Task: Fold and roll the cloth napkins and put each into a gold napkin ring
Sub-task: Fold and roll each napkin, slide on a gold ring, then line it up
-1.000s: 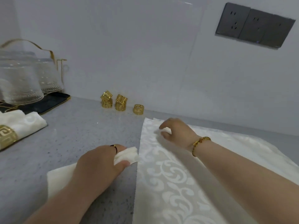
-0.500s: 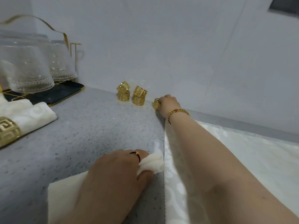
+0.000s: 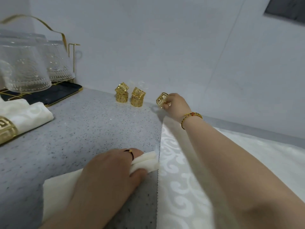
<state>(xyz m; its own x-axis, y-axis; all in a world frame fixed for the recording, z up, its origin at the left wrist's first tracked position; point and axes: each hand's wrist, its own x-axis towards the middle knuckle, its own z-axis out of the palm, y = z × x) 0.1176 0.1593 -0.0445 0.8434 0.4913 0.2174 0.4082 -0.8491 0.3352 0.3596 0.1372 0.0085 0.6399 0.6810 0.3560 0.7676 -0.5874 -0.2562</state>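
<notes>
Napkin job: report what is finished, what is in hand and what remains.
Done: one finished napkin lies ringed at far left. In hand: the left hand grips a rolled napkin while the right hand pinches a gold ring. Left: slide that ring on, then fold, roll and ring the flat napkin at right; four spare rings stand stacked in pairs.

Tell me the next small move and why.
Probably bring the gold ring that the right hand pinches over to the rolled napkin: the left hand holds the roll closed with its end sticking out bare, ready for threading.
</notes>
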